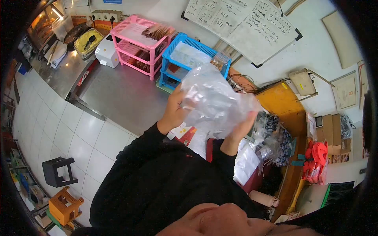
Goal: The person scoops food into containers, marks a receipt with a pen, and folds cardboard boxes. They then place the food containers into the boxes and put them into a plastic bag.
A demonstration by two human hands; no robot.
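A clear, crinkled plastic bag (pixel 214 100) is stretched between my two hands above the metal counter. My left hand (pixel 175 108) is closed on the bag's left side, its fingertips partly behind the plastic. On the right side, my right hand (pixel 243 128) grips the bag, its fingers smeared and partly covered by the film. The bag looks see-through, and I cannot make out anything inside it. Below it lie white sheets or packets and a red-and-yellow printed card (pixel 186 135).
Behind the bag stand a blue tiered rack (pixel 185 39) and a pink tiered rack (pixel 136 55) with packets. A white label printer (pixel 107 52) sits beside the pink one on the steel counter (pixel 118 92). Bundled plastic bags (pixel 269 133) lie right. Stools (pixel 59 172) stand on the floor.
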